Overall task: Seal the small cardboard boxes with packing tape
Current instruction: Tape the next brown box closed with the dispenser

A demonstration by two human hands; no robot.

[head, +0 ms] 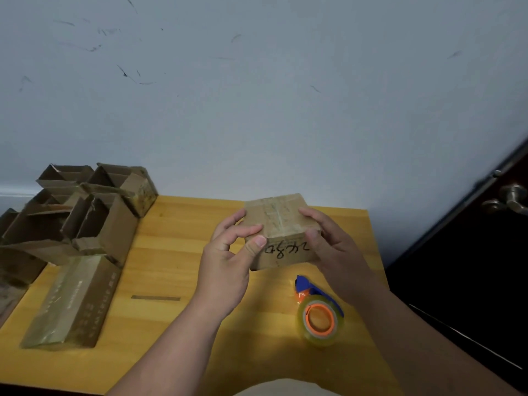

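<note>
A small cardboard box with black handwriting on its near face is held above the yellow wooden table. Its flaps are closed and clear tape runs across the top seam. My left hand grips the box's left side, thumb on the near face and fingers curled at the top edge. My right hand grips the right side, thumb pressed on the front corner. A roll of clear packing tape on an orange core sits in a blue dispenser on the table, just below the box and under my right wrist.
Several open cardboard boxes are stacked at the table's back left. A longer taped box lies flat at the front left. A grey wall stands behind the table. A dark door with a metal handle is at the right.
</note>
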